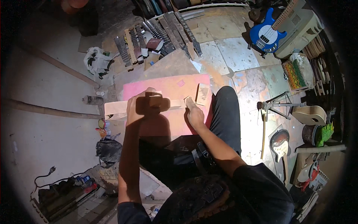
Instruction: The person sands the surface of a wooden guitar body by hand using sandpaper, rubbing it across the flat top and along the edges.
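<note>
A long pale wooden piece [117, 108], shaped like a guitar neck blank, lies crosswise over a pink board [179, 84] on my lap. My left hand [135, 108] is wrapped round it left of the middle, partly in the shadow of my head. At the right end of the wood, my right hand [195, 117] is closed, pressing a small tan piece [188, 100] against it. Whether that piece is folded sandpaper I cannot tell. Just beyond the right hand, a pale block [202, 94] with dark smudges lies on the board.
Rows of metal files and rasps [149, 33] lie on the tiled floor ahead. A blue bass guitar [265, 31], a metal stand [274, 106] and guitar bodies [311, 115] are at the right. A wall [48, 115], a dark bottle [92, 100] and small cans [103, 124] are at the left.
</note>
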